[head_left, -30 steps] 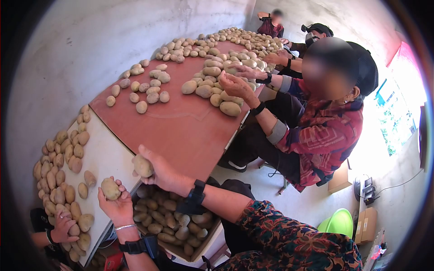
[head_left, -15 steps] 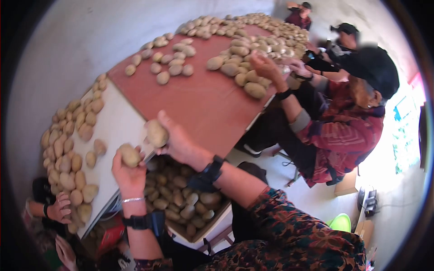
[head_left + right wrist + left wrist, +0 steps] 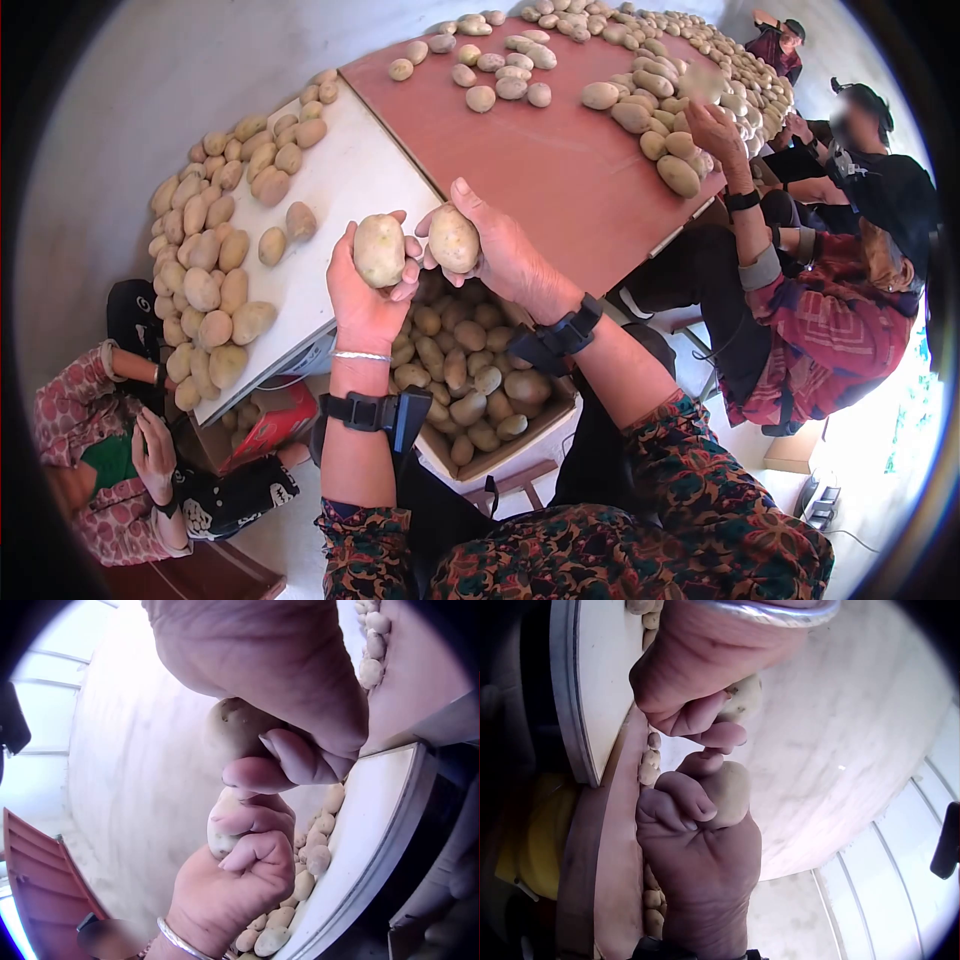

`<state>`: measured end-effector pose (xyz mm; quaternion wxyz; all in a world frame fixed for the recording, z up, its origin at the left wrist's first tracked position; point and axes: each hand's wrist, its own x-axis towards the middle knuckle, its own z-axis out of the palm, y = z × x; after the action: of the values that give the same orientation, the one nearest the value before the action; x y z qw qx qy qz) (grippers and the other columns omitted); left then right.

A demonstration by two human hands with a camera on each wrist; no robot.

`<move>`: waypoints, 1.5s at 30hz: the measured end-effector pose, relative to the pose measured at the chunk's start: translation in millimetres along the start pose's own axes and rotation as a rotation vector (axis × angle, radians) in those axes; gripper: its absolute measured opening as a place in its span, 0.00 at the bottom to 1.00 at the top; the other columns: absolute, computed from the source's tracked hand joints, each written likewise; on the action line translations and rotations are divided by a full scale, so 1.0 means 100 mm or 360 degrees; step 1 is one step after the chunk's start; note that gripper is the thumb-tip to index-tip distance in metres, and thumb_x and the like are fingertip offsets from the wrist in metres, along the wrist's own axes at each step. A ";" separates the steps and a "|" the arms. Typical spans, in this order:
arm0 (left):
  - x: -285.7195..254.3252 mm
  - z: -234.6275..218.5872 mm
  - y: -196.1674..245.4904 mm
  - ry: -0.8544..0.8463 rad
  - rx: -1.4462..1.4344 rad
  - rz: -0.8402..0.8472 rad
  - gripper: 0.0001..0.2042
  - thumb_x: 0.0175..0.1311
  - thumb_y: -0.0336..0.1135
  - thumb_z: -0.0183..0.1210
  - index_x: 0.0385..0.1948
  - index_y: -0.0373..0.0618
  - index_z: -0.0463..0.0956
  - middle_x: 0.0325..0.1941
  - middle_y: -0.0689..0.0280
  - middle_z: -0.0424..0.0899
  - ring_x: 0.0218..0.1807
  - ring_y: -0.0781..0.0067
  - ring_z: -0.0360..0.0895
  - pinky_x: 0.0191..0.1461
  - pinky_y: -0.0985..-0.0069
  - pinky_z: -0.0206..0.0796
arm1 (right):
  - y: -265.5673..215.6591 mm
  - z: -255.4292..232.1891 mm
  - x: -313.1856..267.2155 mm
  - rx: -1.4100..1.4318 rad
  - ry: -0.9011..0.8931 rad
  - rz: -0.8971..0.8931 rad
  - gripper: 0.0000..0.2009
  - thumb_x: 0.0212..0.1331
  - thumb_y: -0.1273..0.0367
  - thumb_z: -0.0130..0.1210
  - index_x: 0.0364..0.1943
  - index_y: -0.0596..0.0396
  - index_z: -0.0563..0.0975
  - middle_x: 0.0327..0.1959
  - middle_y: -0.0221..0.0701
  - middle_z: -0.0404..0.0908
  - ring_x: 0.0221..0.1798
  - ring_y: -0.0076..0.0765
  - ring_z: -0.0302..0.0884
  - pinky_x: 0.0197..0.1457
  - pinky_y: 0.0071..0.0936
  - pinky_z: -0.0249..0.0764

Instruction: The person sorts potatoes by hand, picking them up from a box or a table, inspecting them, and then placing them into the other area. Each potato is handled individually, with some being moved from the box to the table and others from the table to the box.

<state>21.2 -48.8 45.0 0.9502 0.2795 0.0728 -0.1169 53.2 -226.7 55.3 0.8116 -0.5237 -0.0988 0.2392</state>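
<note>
Each hand grips a potato above the table's near corner. In the head view my left hand [image 3: 368, 305] has its fingers curled round one pale potato [image 3: 379, 251]. Close beside it, my right hand [image 3: 500, 250] holds a second potato [image 3: 454, 240], thumb pointing up. The two hands' fingertips nearly meet. In the left wrist view, the right hand's fingers [image 3: 682, 796] wrap the potato [image 3: 731, 793]. The right wrist view shows the left hand's potato [image 3: 223, 829] partly hidden behind curled fingers. Below both hands stands a cardboard box [image 3: 555, 418] full of potatoes [image 3: 470, 375].
Potatoes [image 3: 205, 290] are heaped along the white tabletop [image 3: 345, 190]. More lie on the red tabletop [image 3: 560, 160], with a long pile [image 3: 650, 95] at its far side. A person [image 3: 820, 310] sits at the right, another [image 3: 110, 450] at the lower left, near a red box [image 3: 270, 425].
The head view has swung left, so the table appears farther right. Both hands have come closer together, each still holding its potato.
</note>
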 end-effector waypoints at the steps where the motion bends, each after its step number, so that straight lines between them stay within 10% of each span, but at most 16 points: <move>1: 0.01 -0.01 -0.01 -0.0046 0.0005 0.0001 0.24 0.74 0.51 0.39 0.53 0.37 0.70 0.31 0.55 0.79 0.21 0.67 0.73 0.16 0.80 0.58 | 0.01 0.00 0.00 -0.0044 -0.0024 0.0025 0.31 0.72 0.43 0.37 0.39 0.60 0.77 0.29 0.33 0.78 0.28 0.28 0.78 0.21 0.22 0.69; 20: -0.04 -0.05 0.07 0.0573 0.0104 0.0260 0.11 0.61 0.44 0.63 0.35 0.50 0.75 0.33 0.66 0.82 0.33 0.69 0.80 0.31 0.76 0.65 | 0.00 -0.03 0.01 -0.0212 0.0077 -0.0094 0.29 0.72 0.45 0.40 0.45 0.61 0.76 0.28 0.38 0.81 0.22 0.27 0.74 0.24 0.21 0.70; 45: -0.08 -0.24 0.07 0.0302 0.0060 -0.0004 0.20 0.70 0.48 0.44 0.45 0.39 0.75 0.31 0.63 0.80 0.28 0.71 0.76 0.27 0.77 0.66 | 0.00 0.00 -0.07 -0.0141 0.0068 -0.0049 0.32 0.72 0.42 0.35 0.45 0.61 0.74 0.23 0.36 0.78 0.15 0.24 0.66 0.19 0.21 0.64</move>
<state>13.5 -28.2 30.2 0.9334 0.3071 0.1606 -0.0925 47.4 -230.4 56.0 0.7932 -0.5624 -0.1000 0.2110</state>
